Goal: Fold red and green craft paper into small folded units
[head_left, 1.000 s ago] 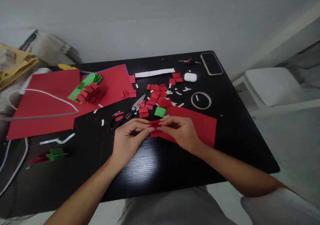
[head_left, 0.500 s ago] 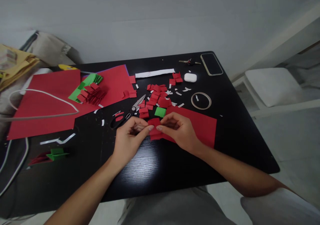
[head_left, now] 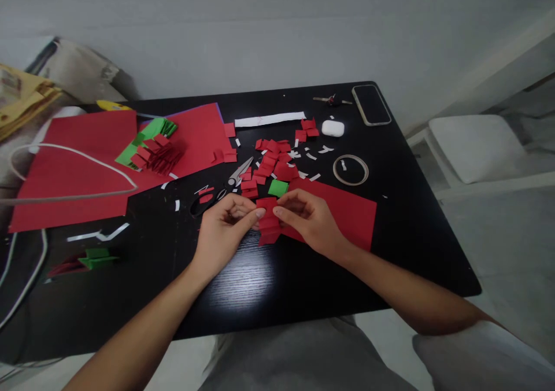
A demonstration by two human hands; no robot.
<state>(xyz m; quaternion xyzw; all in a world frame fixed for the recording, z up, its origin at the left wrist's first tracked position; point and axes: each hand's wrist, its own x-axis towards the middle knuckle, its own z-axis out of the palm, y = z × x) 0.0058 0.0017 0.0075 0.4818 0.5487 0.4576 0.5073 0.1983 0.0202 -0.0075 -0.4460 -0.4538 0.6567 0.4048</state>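
Note:
Between my two hands is a folded red paper piece, its lower end creased and flaring out. My left hand pinches its left edge, thumb on top. The right edge is pinched by my right hand; fingertips behind the paper are hidden. Just beyond lie a small green paper square and a pile of folded red paper pieces. Black-handled scissors rest beside my left hand, partly under red scraps. A red paper sheet lies beneath and beside my right hand.
A roll of tape, a white earbud case, keys and a phone sit at the right. Large red sheets with a green-and-red folded stack cover the left. A white cable loops there.
The red paper piece has tilted, so more of its creased lower end shows. Both hands keep their pinch on it. The whole view has shifted slightly.

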